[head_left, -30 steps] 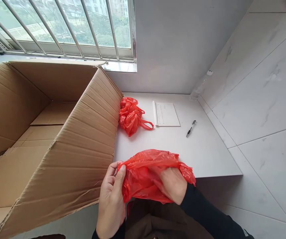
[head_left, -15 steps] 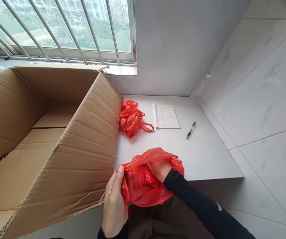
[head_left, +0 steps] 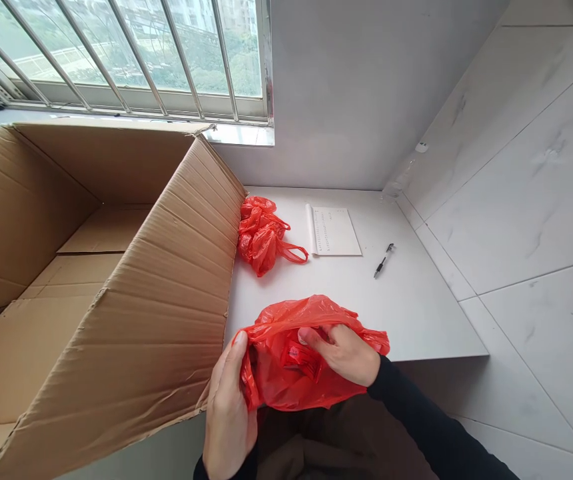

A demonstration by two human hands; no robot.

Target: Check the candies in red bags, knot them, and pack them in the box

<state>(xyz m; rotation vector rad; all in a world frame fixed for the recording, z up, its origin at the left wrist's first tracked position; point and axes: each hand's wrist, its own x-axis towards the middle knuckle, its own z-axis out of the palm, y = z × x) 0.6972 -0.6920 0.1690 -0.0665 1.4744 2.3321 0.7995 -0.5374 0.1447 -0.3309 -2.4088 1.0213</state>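
A thin red plastic bag hangs with its mouth spread at the near edge of the white table. My left hand grips the bag's left rim, thumb on top. Inside the mouth is my right hand, its fingers curled together; part of them is behind the plastic, and what they hold, if anything, I cannot make out. A shiny red packet shows in the bag just below those fingers.
A large open cardboard box stands at my left. Beyond the bag, the white table bears a bunched red bag, a notepad, a pen and a clear plastic bottle by the tiled wall.
My right hand has drawn back to the right and partly up out of the bag, so more of it shows. The bag's right side has stretched outward. My left hand keeps its grip.
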